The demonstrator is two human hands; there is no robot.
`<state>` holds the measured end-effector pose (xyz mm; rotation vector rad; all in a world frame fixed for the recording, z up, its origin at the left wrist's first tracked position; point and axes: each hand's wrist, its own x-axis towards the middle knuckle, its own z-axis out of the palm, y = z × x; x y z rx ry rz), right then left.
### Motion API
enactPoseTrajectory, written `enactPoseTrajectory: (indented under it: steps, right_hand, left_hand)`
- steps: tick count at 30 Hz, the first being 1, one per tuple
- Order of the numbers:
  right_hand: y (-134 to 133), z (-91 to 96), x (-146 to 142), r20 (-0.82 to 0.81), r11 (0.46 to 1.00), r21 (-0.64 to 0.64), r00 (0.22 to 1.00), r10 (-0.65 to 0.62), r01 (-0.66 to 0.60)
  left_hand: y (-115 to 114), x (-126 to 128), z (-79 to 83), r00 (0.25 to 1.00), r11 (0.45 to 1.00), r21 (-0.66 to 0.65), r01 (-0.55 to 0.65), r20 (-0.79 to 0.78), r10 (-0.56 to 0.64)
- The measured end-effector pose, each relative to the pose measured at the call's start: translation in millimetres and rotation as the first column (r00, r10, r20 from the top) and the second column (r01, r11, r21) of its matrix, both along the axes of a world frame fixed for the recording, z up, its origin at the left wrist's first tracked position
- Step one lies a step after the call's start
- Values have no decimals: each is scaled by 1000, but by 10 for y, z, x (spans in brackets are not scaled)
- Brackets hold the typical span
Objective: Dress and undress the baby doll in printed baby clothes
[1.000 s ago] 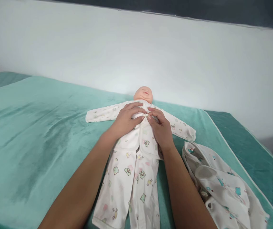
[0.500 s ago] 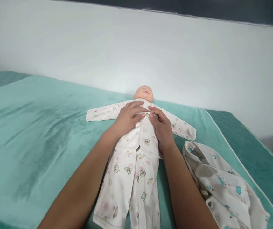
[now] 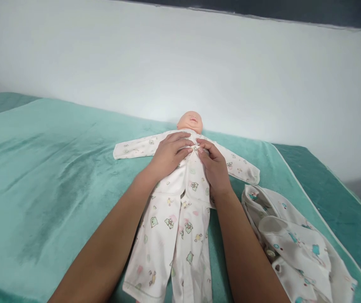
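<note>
A baby doll (image 3: 190,122) lies on its back, dressed in a white patterned jacket (image 3: 195,183) and matching trousers (image 3: 164,235). Both of its sleeves stretch out sideways. My left hand (image 3: 172,153) rests on the chest, thumb and fingers pinching the jacket's front edge. Opposite it, my right hand (image 3: 212,164) pinches the other front edge between thumb and forefinger. The two sets of fingertips nearly meet at the chest opening, where the cloth is puckered. Any fastener there is too small to make out. Lower down, the jacket front parts slightly.
A crumpled white garment (image 3: 300,244) with blue prints lies beside my right forearm. Underneath everything is a green plush blanket (image 3: 57,181), over a darker green cover (image 3: 325,189) at the right. A white wall (image 3: 168,63) stands behind the doll's head.
Both hands keep their hold on the jacket front; the right fingertips have shifted very slightly. The view has tilted a touch, and the doll has not moved.
</note>
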<state>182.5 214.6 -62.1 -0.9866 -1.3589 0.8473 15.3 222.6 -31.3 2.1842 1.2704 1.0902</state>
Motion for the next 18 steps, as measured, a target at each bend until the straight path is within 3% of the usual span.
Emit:
enactPoseTrajectory:
  steps: [12, 18]
  right_hand:
    - [-59, 67, -62, 132, 977, 89, 970, -207, 196]
    - [-70, 77, -55, 165, 981, 98, 969, -182, 167]
  left_hand:
    - [13, -40, -30, 994, 999, -26, 38, 108, -35]
    - [-18, -42, -1, 991, 998, -58, 36, 132, -28]
